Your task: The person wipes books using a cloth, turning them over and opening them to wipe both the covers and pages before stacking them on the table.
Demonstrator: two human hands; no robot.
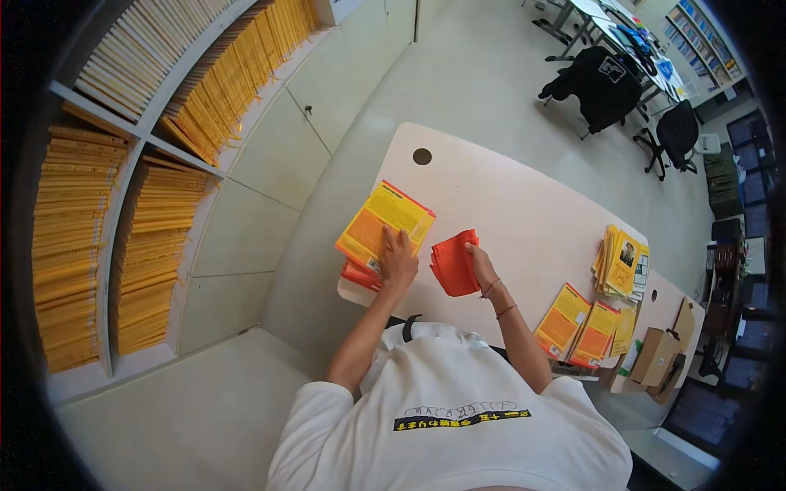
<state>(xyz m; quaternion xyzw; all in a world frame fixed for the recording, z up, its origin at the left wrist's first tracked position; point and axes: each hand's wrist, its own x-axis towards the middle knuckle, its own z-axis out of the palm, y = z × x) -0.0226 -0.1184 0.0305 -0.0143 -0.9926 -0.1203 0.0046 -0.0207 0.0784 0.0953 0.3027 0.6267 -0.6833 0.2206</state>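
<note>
My left hand (397, 260) rests its outstretched fingers on the cover of a yellow and orange book (372, 225) at the left end of the table. Under that book, something red (362, 276) sticks out toward me; its kind is hidden. In my right hand (484, 268) is a bundle of red folded pieces (454, 262), gripped along its right side with the thumb on top. Whether the bundle is cloth or paper I cannot tell. It is just over the tabletop, to the right of the book.
The pale table (491, 192) has a round cable hole at its far left. Toward its right end lie yellow and orange books (563, 319), a pile of yellow books (620, 262) and a cardboard box (652, 358). Packed shelves (155, 254) stand left; chairs (678, 135) stand at the back.
</note>
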